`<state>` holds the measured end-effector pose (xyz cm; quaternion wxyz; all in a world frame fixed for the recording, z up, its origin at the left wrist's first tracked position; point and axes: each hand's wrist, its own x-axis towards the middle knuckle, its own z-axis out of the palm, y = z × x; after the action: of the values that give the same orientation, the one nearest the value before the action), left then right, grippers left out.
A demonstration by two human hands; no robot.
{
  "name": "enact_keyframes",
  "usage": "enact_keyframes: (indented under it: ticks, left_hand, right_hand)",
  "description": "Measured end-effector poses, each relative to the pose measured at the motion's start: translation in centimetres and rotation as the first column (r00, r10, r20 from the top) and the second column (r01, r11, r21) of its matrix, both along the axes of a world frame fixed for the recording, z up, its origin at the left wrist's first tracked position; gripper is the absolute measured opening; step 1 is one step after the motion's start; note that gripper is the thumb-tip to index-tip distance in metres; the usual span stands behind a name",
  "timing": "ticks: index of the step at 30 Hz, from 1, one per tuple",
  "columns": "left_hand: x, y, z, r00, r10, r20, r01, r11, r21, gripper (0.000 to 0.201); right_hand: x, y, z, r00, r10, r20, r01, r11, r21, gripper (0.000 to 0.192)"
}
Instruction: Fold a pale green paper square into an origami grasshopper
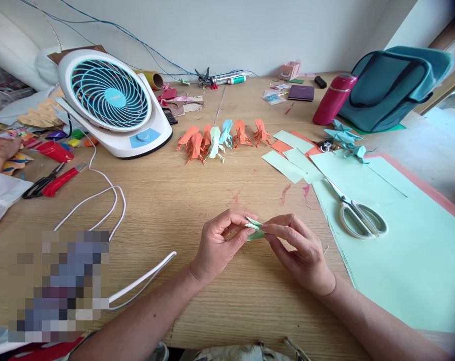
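A small folded piece of light green paper [255,234] is held between both hands above the near middle of the table. My left hand [221,238] pinches its left side between thumb and fingers. From the other side, my right hand [300,248] closes its thumb and fingertips on the right end. Several layers show as thin edges, and the fingers cover much of the paper. Beyond the hands stands a row of folded paper figures, orange [241,133], pale green [215,143] and light blue [226,133], with dangling legs.
Scissors [362,218] lie on large green sheets [411,260] at the right, near cut paper rectangles [283,166] and blue folded figures [343,134]. A fan [114,105] stands back left, its white cable [114,200] looping forward. A pink bottle [335,99] stands beside a teal bag [391,90].
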<state>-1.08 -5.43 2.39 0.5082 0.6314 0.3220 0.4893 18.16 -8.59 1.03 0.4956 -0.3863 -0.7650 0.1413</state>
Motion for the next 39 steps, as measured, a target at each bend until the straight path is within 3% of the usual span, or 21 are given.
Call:
enact_keyframes:
  ticks: [5, 11, 14, 22, 30, 35, 39]
  left_hand:
    - [-0.02, -0.11, -0.02, 0.999, 0.007, -0.036, -0.006, 1.0, 0.012, 0.006]
    - [0.23, -0.34, 0.07, 0.997, -0.012, 0.076, 0.021, 0.993, -0.119, 0.018]
    - [0.28, -0.3, 0.16, 0.996, -0.014, 0.092, 0.024, 0.994, -0.108, 0.022]
    - [0.28, -0.11, 0.33, 0.999, -0.03, -0.014, 0.03, 0.999, 0.025, 0.004]
    - [0.05, -0.18, 0.34, 0.995, -0.103, -0.018, 0.103, 0.995, -0.007, 0.015]
    - [0.07, -0.07, 0.31, 0.997, -0.069, 0.019, 0.069, 0.998, 0.016, 0.005]
    - [0.12, -0.07, 0.29, 0.997, -0.044, 0.059, 0.047, 0.998, -0.05, 0.003]
  right_hand:
    - [-0.08, 0.0, 0.04, 1.0, -0.003, -0.003, 0.003, 1.0, 0.001, 0.049]
    - [-0.12, -0.03, -0.04, 0.999, 0.007, -0.045, -0.009, 0.999, -0.035, 0.045]
    - [-0.09, -0.08, -0.09, 0.999, 0.008, -0.04, -0.009, 1.0, -0.024, 0.043]
    - [-0.24, -0.14, 0.1, 1.0, -0.011, -0.024, 0.01, 1.0, -0.027, 0.036]
    - [-0.01, 0.07, 0.21, 0.999, -0.047, -0.026, 0.046, 0.999, -0.006, 0.027]
    - [0.14, -0.01, 0.4, 0.999, -0.023, 0.024, 0.022, 0.999, 0.035, 0.03]
    - [0.11, -0.14, 0.45, 0.999, -0.012, 0.042, 0.011, 1.0, 0.028, 0.029]
